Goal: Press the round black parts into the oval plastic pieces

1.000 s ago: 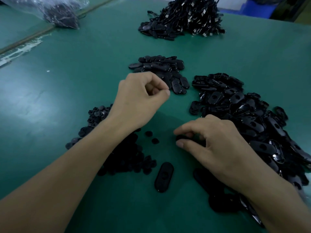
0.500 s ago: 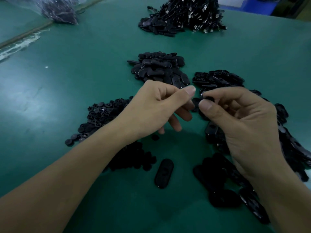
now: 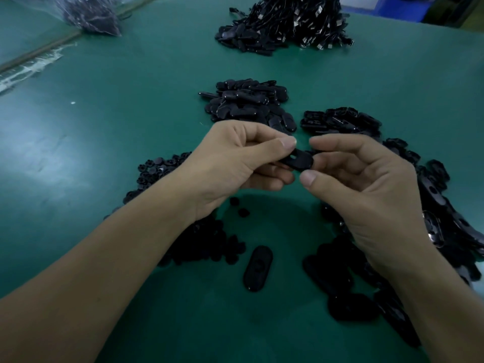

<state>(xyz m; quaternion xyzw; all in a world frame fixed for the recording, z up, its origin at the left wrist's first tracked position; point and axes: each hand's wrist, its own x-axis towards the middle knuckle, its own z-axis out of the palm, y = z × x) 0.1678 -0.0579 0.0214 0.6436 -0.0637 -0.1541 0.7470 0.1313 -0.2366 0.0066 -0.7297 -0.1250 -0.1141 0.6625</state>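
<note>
Above the green table (image 3: 104, 132), roughly mid-frame, a single oval plastic piece (image 3: 300, 161) is held up between the two hands. It is black and matte, flat, with rounded ends and a darker slot-like opening near the left thumb. The left hand (image 3: 235, 163) pinches it, thumb on top and curled fingers underneath. The right hand (image 3: 366, 187) is curled at the piece's free end, index finger above and thumb just below; whether those fingertips actually touch it, or hide a round part, cannot be told. Beneath the left forearm and out to its left lies a heap of round black parts (image 3: 162, 169), small button-like discs, with two loose ones (image 3: 243, 212) on bare table just beside the heap. One lone oval piece (image 3: 258, 268) lies flat near the front edge, showing a round recess in its middle. To the right, a long pile of ovals (image 3: 442, 203) runs under and beyond the right wrist. Behind the hands sit two more mounds of ovals (image 3: 248, 106), glossy on their edges, and farther back a tangle of black cords with metal ends (image 3: 288, 22). A clear bag of dark parts (image 3: 91, 14) rests at the far left.
</note>
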